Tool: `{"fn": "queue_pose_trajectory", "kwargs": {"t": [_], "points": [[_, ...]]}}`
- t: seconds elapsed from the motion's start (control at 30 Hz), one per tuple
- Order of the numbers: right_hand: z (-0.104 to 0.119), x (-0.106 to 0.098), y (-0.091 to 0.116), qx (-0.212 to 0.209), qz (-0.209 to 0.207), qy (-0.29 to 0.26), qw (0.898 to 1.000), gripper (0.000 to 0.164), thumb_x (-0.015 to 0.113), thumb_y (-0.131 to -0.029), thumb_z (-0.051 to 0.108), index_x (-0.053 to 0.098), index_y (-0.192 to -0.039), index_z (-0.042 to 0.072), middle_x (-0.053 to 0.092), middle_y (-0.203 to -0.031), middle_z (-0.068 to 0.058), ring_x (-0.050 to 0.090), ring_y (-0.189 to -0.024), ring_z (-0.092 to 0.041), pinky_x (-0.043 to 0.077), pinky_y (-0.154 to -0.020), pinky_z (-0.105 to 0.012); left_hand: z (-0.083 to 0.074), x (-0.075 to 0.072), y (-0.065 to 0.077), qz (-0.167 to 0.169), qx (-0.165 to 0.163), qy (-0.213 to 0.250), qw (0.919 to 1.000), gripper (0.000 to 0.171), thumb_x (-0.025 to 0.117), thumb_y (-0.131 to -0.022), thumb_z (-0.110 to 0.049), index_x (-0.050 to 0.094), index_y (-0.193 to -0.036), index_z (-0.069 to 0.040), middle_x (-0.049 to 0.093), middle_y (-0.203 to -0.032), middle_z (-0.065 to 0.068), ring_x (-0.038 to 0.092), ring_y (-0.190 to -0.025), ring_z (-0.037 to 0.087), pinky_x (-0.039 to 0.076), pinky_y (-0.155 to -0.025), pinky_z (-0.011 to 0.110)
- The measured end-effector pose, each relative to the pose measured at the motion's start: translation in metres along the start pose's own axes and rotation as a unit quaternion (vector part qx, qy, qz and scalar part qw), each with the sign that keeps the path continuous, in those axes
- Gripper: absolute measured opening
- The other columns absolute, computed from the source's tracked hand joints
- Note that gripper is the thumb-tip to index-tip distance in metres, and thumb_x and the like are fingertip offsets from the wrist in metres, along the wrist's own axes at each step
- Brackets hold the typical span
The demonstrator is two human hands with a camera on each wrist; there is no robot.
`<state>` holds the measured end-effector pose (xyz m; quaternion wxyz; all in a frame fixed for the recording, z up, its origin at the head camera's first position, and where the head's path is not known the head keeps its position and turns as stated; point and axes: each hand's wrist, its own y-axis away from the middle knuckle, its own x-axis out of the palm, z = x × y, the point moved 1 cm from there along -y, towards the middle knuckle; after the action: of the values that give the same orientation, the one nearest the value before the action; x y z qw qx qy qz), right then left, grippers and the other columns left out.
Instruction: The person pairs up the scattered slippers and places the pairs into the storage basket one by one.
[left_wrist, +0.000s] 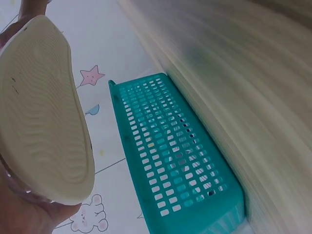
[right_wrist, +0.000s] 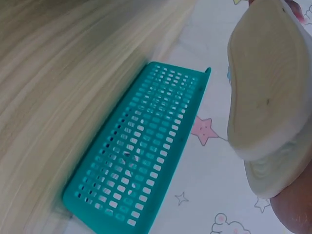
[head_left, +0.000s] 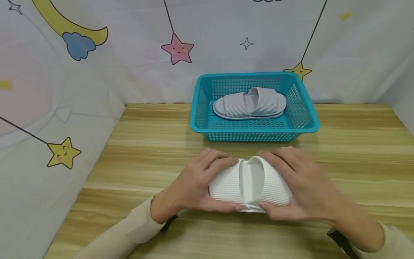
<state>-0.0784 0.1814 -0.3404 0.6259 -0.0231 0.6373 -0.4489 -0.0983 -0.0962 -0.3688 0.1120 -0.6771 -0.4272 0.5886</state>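
A pair of white slippers (head_left: 226, 185) with ribbed straps is held between both hands, in front of the basket. My left hand (head_left: 197, 181) grips the left end, fingers over the far side and thumb along the near edge. The right end is gripped the same way by my right hand (head_left: 300, 183). In the left wrist view a pale sole (left_wrist: 46, 112) shows its patterned underside, raised off the table. Two overlapping soles (right_wrist: 268, 83) appear in the right wrist view.
A teal perforated basket (head_left: 255, 136) stands at the back of the wooden table (head_left: 155, 144). Inside lies a pair of grey slippers (head_left: 234, 104). Behind hangs a white cloth (head_left: 136, 72) printed with stars and a moon.
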Motion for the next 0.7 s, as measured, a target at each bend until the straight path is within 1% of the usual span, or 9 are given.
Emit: {"fn": "queue_pose_trajectory", "kwargs": {"t": [0.1,0.17,0.27,0.37,0.47,0.53,0.6,0.7], "points": [[0.0001,0.0030,0.0013,0.004,0.007,-0.004,1.000,0.086,0.053,-0.091,0.075,0.064,-0.139,0.004,0.065,-0.118,-0.007,0.057,-0.101,-0.023,0.041,-0.089,-0.035,-0.0013,0.0037,-0.0011,0.002,-0.003,0.002,1.0000,0.096,0.097,-0.062,-0.061,0.065,-0.136,-0.009,0.066,-0.125,0.006,0.061,-0.112,0.020,0.056,-0.092,0.030],[-0.0010,0.0034,0.0034,0.017,0.028,-0.004,0.999,0.084,0.053,-0.092,0.075,0.063,-0.144,0.009,0.063,-0.119,-0.007,0.056,-0.103,-0.022,0.043,-0.088,-0.036,-0.0010,0.0048,-0.0007,0.007,-0.007,0.002,1.0000,0.095,0.096,-0.064,-0.061,0.064,-0.136,-0.009,0.065,-0.126,0.006,0.061,-0.114,0.020,0.056,-0.093,0.030],[-0.0027,0.0020,0.0059,0.030,0.066,-0.002,0.997,0.080,0.053,-0.095,0.076,0.059,-0.151,0.019,0.062,-0.127,-0.007,0.057,-0.111,-0.024,0.048,-0.090,-0.041,0.0009,0.0040,0.0016,0.014,-0.014,0.000,0.9998,0.093,0.095,-0.067,-0.061,0.064,-0.137,-0.008,0.065,-0.128,0.007,0.060,-0.116,0.021,0.056,-0.093,0.030],[-0.0040,-0.0008,0.0075,0.031,0.093,0.006,0.995,0.076,0.056,-0.095,0.077,0.059,-0.152,0.026,0.060,-0.138,-0.009,0.057,-0.120,-0.028,0.050,-0.094,-0.049,0.0028,0.0035,0.0029,0.018,-0.026,-0.007,0.9995,0.091,0.094,-0.069,-0.061,0.065,-0.137,-0.008,0.064,-0.130,0.007,0.060,-0.117,0.022,0.057,-0.092,0.030],[-0.0048,-0.0031,0.0088,0.031,0.109,0.012,0.994,0.076,0.064,-0.092,0.075,0.060,-0.150,0.027,0.059,-0.144,-0.010,0.057,-0.125,-0.031,0.051,-0.096,-0.054,0.0038,0.0037,0.0030,0.024,-0.038,-0.017,0.9989,0.090,0.094,-0.069,-0.061,0.065,-0.137,-0.010,0.064,-0.131,0.006,0.060,-0.118,0.022,0.057,-0.092,0.030],[-0.0052,-0.0037,0.0095,0.034,0.109,0.014,0.993,0.074,0.066,-0.092,0.074,0.061,-0.148,0.026,0.060,-0.145,-0.010,0.058,-0.125,-0.032,0.054,-0.094,-0.055,0.0035,0.0036,0.0028,0.030,-0.044,-0.021,0.9983,0.090,0.094,-0.069,-0.061,0.065,-0.137,-0.010,0.064,-0.131,0.005,0.059,-0.119,0.022,0.057,-0.092,0.030],[-0.0063,-0.0037,0.0095,0.035,0.103,0.011,0.994,0.072,0.062,-0.094,0.074,0.064,-0.145,0.024,0.061,-0.143,-0.011,0.059,-0.125,-0.033,0.055,-0.093,-0.056,0.0034,0.0032,0.0026,0.035,-0.049,-0.023,0.9979,0.089,0.093,-0.070,-0.060,0.064,-0.138,-0.010,0.063,-0.133,0.005,0.059,-0.120,0.022,0.056,-0.094,0.031],[-0.0085,-0.0045,0.0081,0.034,0.091,0.008,0.995,0.072,0.054,-0.097,0.076,0.066,-0.141,0.021,0.062,-0.142,-0.012,0.060,-0.125,-0.035,0.056,-0.092,-0.057,0.0040,0.0006,0.0021,0.037,-0.054,-0.017,0.9977,0.087,0.092,-0.075,-0.057,0.062,-0.140,-0.008,0.063,-0.136,0.007,0.058,-0.125,0.023,0.054,-0.102,0.032]]}}
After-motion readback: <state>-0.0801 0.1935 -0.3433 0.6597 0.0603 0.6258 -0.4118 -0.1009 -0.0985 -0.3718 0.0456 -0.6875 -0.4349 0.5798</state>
